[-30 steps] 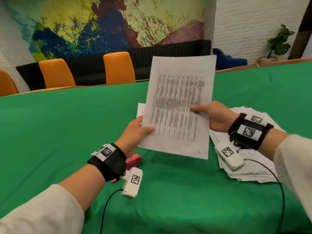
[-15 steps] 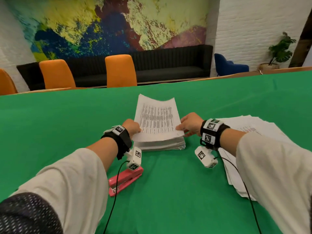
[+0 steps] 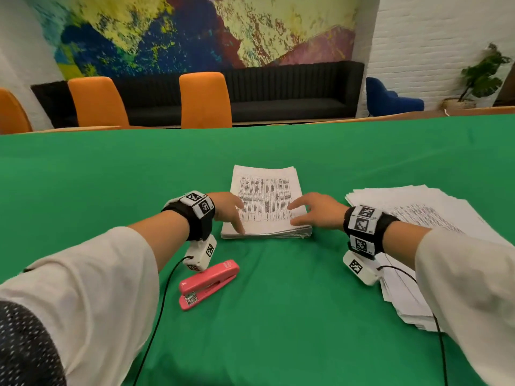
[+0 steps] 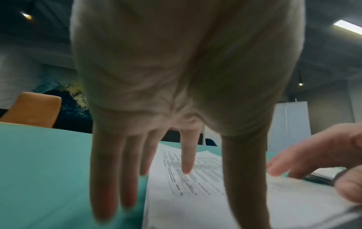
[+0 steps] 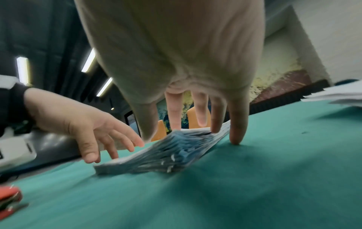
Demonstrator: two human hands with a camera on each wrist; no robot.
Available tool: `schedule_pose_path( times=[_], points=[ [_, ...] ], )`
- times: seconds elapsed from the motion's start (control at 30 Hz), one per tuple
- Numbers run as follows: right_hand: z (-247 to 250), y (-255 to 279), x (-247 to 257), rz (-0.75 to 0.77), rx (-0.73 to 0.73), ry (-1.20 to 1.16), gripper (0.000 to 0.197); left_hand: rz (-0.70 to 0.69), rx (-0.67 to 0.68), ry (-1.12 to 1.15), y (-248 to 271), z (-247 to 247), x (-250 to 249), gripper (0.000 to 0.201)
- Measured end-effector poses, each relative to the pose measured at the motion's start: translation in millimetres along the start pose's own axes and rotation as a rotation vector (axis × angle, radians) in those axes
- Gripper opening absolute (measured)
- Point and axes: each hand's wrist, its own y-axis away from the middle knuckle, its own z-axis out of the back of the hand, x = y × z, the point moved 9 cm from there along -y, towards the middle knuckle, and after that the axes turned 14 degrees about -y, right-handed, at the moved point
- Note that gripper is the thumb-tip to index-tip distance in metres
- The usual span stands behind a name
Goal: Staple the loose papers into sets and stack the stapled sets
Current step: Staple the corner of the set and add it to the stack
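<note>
Green table, left hand and right hand spread-fingered, grip released, flanking stapled stack

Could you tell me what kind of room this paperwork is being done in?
Probably an office meeting room or lounge. A long table under green cloth is lined with orange chairs, a black bench sofa runs beneath a colourful abstract mural, and a potted plant stands against white brick.

Office lounge, orange chairs, black sofa, wall mural
</note>
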Motion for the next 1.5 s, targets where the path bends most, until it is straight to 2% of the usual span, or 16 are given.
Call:
schedule_pose_path(
  times=[0.1,0.43,0.73,0.8,0.87,0.97,1.03,1.1,1.2,1.3,1.43,1.5],
  points=[
    [-12.7,5.9,-1.7,-0.017,0.053,0.057,0.051,-0.014,0.084,-0.128,2.9,-14.2,-5.3,0.091],
    [-13.4,6.0,-2.5,-0.033,0.017,0.070,0.041,-0.046,-0.031,-0.263,13.5,-2.0,-18.1,0.073],
    [-13.3,3.5,-5.9,-0.062,0.015,0.059,0.045,-0.049,-0.026,-0.320,12.9,-6.5,-17.9,0.076],
    [-14.8,5.4,-6.2,-0.060,0.035,0.063,0.052,-0.059,-0.029,-0.373,15.7,-5.4,-20.0,0.078],
    [-9.6,10.8,-6.8,-0.047,0.034,0.074,0.071,-0.061,-0.048,-0.405,17.9,0.1,-20.4,0.079],
    [31.7,21.4,-20.6,-0.073,-0.113,0.102,0.088,-0.072,-0.093,-0.349,27.6,16.0,-17.2,0.065],
    [66.6,32.5,-47.3,-0.187,-0.192,0.129,0.093,-0.080,-0.021,-0.312,35.7,14.4,-12.1,0.058],
    [93.9,51.8,-82.2,-0.363,-0.208,0.214,0.097,-0.098,0.094,-0.340,45.2,-0.1,-8.4,0.060],
    [104.8,86.5,-120.8,-0.536,-0.130,0.289,0.102,-0.145,0.195,-0.506,57.7,-30.0,-6.3,0.059],
    [86.4,122.4,-128.6,-0.580,0.036,0.333,0.100,-0.251,0.150,-0.605,67.6,-47.6,-19.8,0.039],
    [51.4,162.4,-89.8,-0.393,0.138,0.363,0.088,-0.455,-0.088,-0.732,98.5,-53.0,-55.8,0.025],
    [29.7,186.3,-62.9,-0.295,0.205,0.372,0.087,-0.559,-0.112,-0.698,115.0,-65.1,-68.2,0.024]
  ],
)
